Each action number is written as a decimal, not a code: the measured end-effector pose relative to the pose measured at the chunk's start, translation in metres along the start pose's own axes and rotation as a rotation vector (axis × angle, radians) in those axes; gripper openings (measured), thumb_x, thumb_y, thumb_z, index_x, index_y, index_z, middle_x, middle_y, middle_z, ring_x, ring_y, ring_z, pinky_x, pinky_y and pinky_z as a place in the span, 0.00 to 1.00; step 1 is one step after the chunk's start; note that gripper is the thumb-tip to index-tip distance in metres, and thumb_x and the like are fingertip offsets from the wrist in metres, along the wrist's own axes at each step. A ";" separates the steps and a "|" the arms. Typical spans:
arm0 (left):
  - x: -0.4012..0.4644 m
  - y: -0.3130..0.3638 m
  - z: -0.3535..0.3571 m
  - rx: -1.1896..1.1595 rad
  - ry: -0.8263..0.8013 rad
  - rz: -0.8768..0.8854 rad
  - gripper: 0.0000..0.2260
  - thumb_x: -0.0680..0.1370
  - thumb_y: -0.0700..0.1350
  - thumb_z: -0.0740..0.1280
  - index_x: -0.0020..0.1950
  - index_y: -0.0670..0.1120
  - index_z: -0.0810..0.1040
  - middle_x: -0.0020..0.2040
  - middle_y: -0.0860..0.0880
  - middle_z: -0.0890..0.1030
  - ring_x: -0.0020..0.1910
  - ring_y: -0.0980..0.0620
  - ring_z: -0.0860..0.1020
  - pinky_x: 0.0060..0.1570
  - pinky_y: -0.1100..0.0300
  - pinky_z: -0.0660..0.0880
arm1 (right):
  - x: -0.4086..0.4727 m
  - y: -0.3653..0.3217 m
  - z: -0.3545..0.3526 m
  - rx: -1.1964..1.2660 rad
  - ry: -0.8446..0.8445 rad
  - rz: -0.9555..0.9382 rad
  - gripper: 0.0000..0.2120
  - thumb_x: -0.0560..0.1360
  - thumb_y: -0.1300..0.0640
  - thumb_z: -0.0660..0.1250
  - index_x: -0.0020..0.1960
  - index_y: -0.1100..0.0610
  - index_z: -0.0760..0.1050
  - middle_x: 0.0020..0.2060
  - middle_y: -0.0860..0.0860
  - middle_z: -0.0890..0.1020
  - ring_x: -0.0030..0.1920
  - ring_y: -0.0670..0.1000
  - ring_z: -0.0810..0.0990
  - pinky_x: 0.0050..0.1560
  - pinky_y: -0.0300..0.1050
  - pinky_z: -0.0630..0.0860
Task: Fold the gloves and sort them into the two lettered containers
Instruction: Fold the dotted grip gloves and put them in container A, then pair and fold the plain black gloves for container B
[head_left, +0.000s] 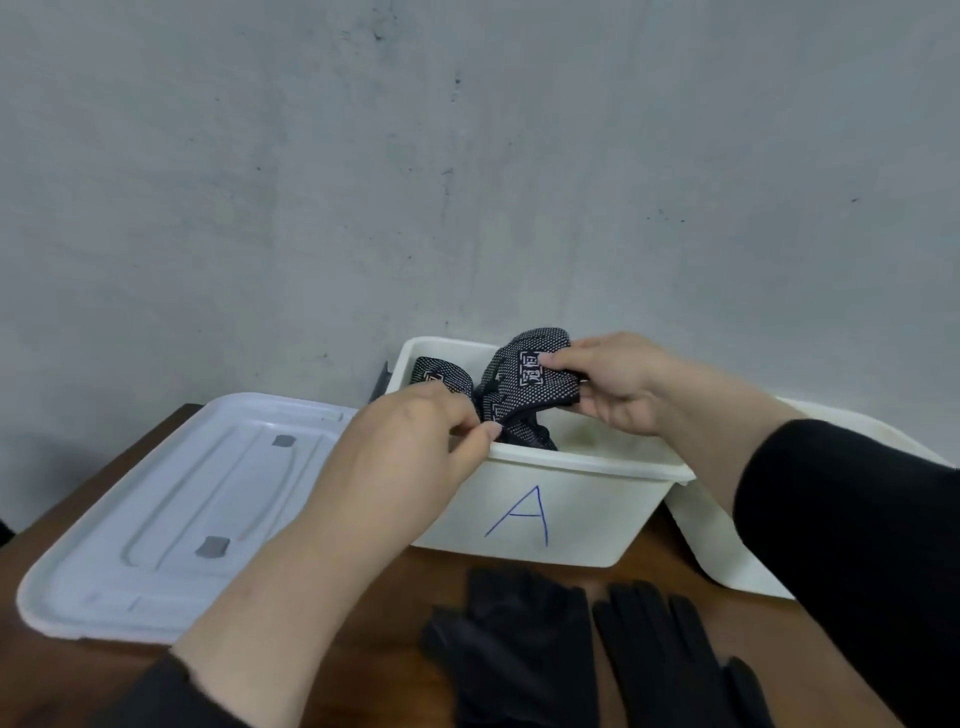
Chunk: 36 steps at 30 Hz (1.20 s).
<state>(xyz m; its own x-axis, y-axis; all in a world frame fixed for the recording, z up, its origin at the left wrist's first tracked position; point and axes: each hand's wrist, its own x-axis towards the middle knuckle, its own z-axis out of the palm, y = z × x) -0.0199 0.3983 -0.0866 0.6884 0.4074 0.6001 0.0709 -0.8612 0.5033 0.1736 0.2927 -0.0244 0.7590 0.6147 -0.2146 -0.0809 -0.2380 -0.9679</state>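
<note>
We pinch dotted glove (530, 384) with both hands, left (415, 457), right (613, 384), over bin A (571, 499); plain gloves (571, 649) at table's near edge.

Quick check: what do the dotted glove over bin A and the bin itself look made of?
Dotted glove: looks like dark knit fabric with pale grip dots, probably rubbery; it bends limply between both hands. Bin A: seems to be off-white moulded plastic, smooth and slightly glossy, with a rolled rim.
</note>
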 end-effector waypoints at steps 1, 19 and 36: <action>0.001 -0.001 -0.001 -0.010 0.003 -0.009 0.12 0.77 0.56 0.65 0.41 0.49 0.81 0.40 0.54 0.77 0.40 0.54 0.76 0.43 0.56 0.72 | 0.005 -0.001 0.004 -0.083 0.001 0.011 0.10 0.78 0.63 0.70 0.58 0.65 0.78 0.50 0.59 0.86 0.43 0.53 0.85 0.45 0.44 0.84; 0.002 0.001 0.005 -0.010 0.110 0.117 0.12 0.78 0.55 0.65 0.45 0.48 0.83 0.42 0.53 0.80 0.44 0.52 0.78 0.46 0.54 0.74 | -0.034 0.003 0.008 -0.761 0.370 -0.577 0.06 0.79 0.50 0.68 0.52 0.49 0.82 0.44 0.42 0.83 0.44 0.43 0.79 0.50 0.41 0.75; -0.131 0.197 0.141 -0.134 -0.381 0.203 0.14 0.83 0.56 0.56 0.63 0.55 0.76 0.56 0.58 0.76 0.56 0.56 0.73 0.59 0.55 0.72 | -0.248 0.235 -0.160 -0.792 0.435 -0.345 0.06 0.81 0.51 0.65 0.55 0.42 0.79 0.49 0.35 0.81 0.52 0.38 0.80 0.51 0.33 0.75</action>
<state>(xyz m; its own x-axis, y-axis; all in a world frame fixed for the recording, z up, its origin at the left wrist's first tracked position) 0.0050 0.1324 -0.1537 0.8974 0.0719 0.4354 -0.1693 -0.8551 0.4901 0.0694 -0.0358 -0.1778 0.8451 0.4516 0.2861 0.5294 -0.6323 -0.5657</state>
